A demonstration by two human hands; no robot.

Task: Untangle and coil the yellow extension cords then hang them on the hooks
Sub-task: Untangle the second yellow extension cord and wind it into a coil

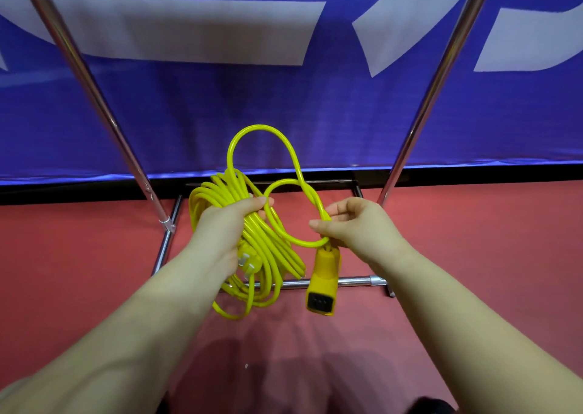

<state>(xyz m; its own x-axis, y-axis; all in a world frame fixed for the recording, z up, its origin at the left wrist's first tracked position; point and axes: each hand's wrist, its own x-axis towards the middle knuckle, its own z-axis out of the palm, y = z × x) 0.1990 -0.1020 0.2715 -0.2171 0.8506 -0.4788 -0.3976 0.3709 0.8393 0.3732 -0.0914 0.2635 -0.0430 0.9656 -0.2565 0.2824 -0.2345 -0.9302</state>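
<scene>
A yellow extension cord [268,256] hangs as a coiled bundle of several loops in front of me. My left hand [227,224] grips the bundle at its top, fingers curled round the loops. The pronged plug [249,263] peeks out below that hand. My right hand [356,224] pinches the free end of the cord just above the yellow socket [323,282], which dangles downward. One loose loop [262,129] arches up between the two hands. No hooks are in view.
Two slanted chrome poles [94,91] [441,76] of a metal rack rise left and right, with base bars [347,281] on the red floor [473,256]. A blue banner [315,113] with white letters hangs behind the rack.
</scene>
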